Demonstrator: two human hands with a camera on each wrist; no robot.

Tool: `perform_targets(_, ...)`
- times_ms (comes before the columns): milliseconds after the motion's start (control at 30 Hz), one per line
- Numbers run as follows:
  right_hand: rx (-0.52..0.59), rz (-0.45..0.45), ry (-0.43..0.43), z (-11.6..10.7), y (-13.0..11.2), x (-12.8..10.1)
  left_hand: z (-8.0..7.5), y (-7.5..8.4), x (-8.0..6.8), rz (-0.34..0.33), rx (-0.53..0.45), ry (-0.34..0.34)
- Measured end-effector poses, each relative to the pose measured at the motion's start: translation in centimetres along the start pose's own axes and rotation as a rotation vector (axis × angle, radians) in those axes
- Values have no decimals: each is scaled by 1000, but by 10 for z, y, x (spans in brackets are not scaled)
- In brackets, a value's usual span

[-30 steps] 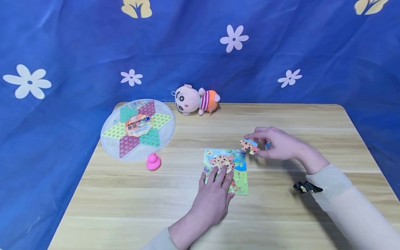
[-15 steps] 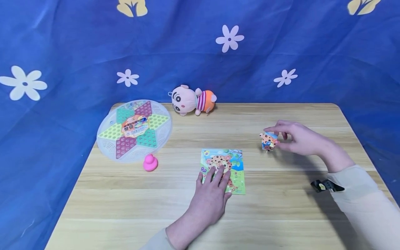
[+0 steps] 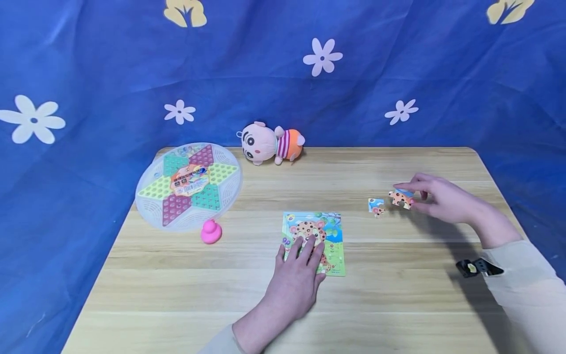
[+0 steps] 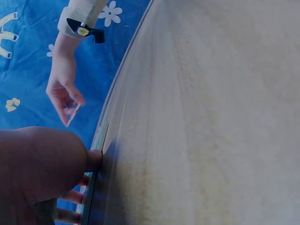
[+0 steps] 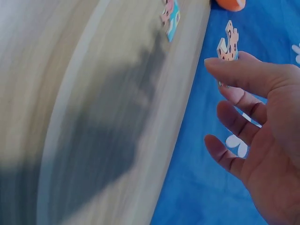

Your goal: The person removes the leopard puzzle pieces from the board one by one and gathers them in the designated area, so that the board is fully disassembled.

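A leopard jigsaw puzzle lies flat on the table. Over its lower left part my left hand rests with the fingers spread, hiding some of the picture. My right hand pinches a spotted puzzle piece between thumb and finger, above the table to the puzzle's right. Another puzzle piece, blue with part of a spotted ear, lies on the table just left of the held one. In the right wrist view the held piece stands on edge above the thumb, and the other fingers are loosely bent.
A round Chinese checkers board lies at the back left, with a pink rubber duck by its near edge. A plush doll lies along the table's back edge. Behind hangs a blue flowered cloth.
My right hand has moved right, away from the puzzle, with its piece. The other puzzle piece now lies separately on the table. My left hand stays on the puzzle.
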State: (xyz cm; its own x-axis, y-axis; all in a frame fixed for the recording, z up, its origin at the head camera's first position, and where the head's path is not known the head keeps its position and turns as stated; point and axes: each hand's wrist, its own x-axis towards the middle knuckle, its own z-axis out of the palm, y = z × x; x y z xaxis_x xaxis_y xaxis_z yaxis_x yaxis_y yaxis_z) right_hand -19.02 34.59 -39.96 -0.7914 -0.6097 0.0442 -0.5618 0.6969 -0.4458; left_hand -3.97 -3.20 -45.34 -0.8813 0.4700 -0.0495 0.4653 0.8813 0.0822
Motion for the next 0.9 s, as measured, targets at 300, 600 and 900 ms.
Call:
perform_targets(300, -18, 66, 14, 6, 14, -8, 1, -1, 0, 5, -15, 21)
perform_targets(600, -2, 87, 27, 16, 28, -12, 1, -1, 0, 5, -15, 20)
perform_targets(900, 33, 100, -8, 24, 37, -14, 1, -1, 0, 3, -16, 7)
